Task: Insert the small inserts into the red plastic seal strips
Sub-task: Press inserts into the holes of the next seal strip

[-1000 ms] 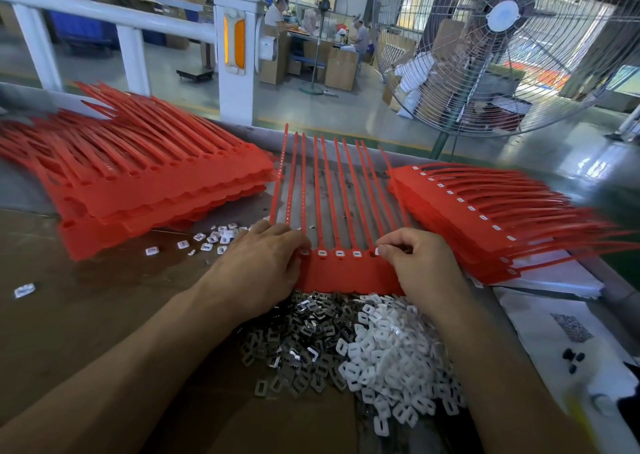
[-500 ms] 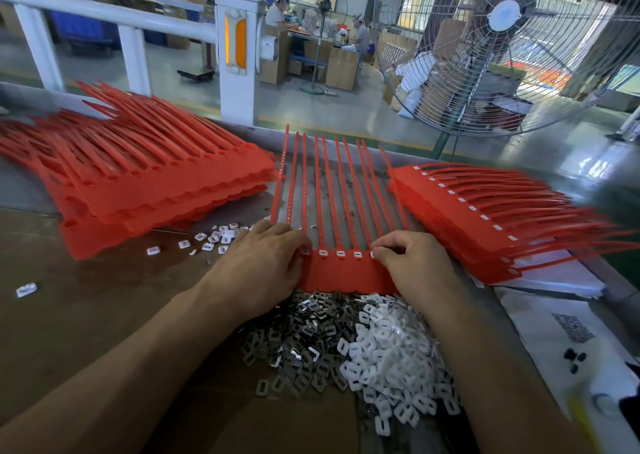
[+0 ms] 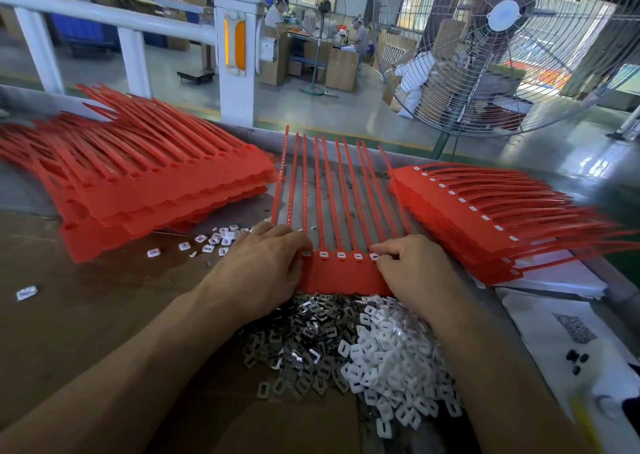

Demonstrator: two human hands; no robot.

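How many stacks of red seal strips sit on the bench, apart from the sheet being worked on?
2: one stack of red seal strips at left without visible inserts, another stack at right with white inserts fitted. None seems hidden.

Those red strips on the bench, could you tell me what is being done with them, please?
A person is fitting small inserts into a red seal strip sheet. The left hand rests on its left end, while the right hand presses an insert at the right end. Loose white inserts and metal clips lie heaped in front.
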